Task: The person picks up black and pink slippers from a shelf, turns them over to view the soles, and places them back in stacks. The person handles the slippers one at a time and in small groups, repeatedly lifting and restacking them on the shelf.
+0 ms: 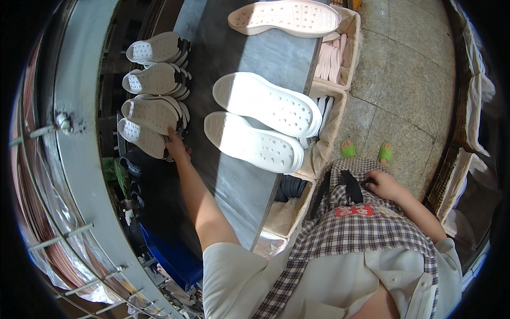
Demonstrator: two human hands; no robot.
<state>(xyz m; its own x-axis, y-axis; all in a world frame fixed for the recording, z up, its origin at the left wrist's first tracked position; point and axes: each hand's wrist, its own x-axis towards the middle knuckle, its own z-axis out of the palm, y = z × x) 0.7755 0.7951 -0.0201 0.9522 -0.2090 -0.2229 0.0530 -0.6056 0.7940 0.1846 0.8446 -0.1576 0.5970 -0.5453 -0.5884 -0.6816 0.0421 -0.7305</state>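
Observation:
At the left edge of the bench, my left hand [177, 146] is reached out with its fingers closed on the near end of a white shoe sole [142, 139] in a stacked row. Black parts show at the ends of these stacks. My right hand [383, 185] lies against the checked apron [372, 234] by a black strap [351, 186]. Its fingers are curled, and what they may hold is hidden. Between the arms and the far end, two large white shoe soles [268, 105] with round holes lie side by side on the grey bench [207, 90].
A pale pink sole [287, 17] lies at the bench's far end. Cloth-lined bins [348, 69] along its right side hold pink strips [331, 57], white and black pieces, and dark pieces [291, 188]. A grey metal post [79, 133] and a blue bin [170, 258] stand left.

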